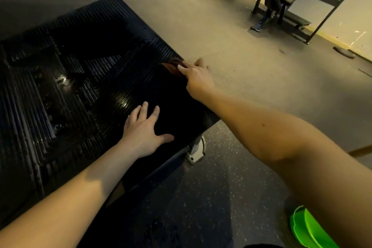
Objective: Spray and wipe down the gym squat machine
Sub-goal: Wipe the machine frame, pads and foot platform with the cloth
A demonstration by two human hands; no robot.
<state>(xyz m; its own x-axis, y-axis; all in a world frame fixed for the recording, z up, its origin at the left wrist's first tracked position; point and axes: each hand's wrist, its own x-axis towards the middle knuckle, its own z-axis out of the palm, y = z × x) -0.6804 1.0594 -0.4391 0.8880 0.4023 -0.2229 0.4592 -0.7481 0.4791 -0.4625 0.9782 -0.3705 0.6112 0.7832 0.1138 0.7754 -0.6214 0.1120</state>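
Two bare hands rest on the squat machine's footplate, a broad black ribbed platform that fills the left half of the head view and slopes toward the person. The left hand lies flat on the plate near its right edge, palm down, fingers spread apart and thumb stretched out toward that edge; it grips nothing. The right hand is farther up, at the right edge itself, fingers bent and pressed down onto a dark cloth (reddish-brown where light catches it, otherwise hard to separate from the black rubber). The cloth sits at the plate's right edge, under the fingertips, and whether the hand pinches it or only presses on it I cannot tell.

Wet sheen and pale smears show on the ribs toward the plate's left side and just above the left hand. Below the plate's lower right corner a grey metal bracket meets the speckled rubber floor. A bright green plastic object shows at the bottom right of the view, under the right forearm. Across the floor, a black bench frame stands against the pale wall.
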